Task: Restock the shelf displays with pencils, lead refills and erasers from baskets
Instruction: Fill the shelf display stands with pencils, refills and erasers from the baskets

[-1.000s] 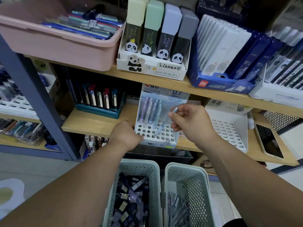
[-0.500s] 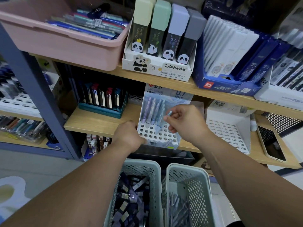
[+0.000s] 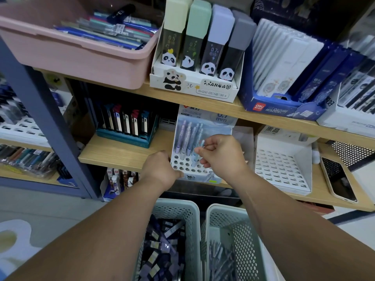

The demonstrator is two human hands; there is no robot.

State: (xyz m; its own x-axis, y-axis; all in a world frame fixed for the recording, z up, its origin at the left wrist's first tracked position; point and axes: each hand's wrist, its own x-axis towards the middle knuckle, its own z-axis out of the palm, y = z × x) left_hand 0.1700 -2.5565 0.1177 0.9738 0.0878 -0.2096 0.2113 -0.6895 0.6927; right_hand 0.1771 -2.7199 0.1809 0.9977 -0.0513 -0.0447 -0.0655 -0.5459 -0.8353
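Note:
A white pencil display stand (image 3: 183,165) with rows of holes sits on the middle shelf and holds several pastel mechanical pencils at its back. My left hand (image 3: 160,169) grips the stand's left front corner. My right hand (image 3: 220,154) pinches a light blue pencil (image 3: 197,152), whose tip stands in a hole of the stand. Below me are two pale green baskets: the left basket (image 3: 172,211) holds dark lead refill boxes, the right basket (image 3: 229,222) holds loose pencils.
An empty white holed stand (image 3: 284,171) sits to the right, with a phone (image 3: 338,179) beyond it. A teal refill box (image 3: 125,136) stands to the left. The upper shelf carries a pink bin (image 3: 81,55), panda lead cases (image 3: 198,86) and blue boxes.
My right hand has lowered the blue pencil from a tilt above the stand into a hole, nearly upright. The left hand keeps its hold on the stand.

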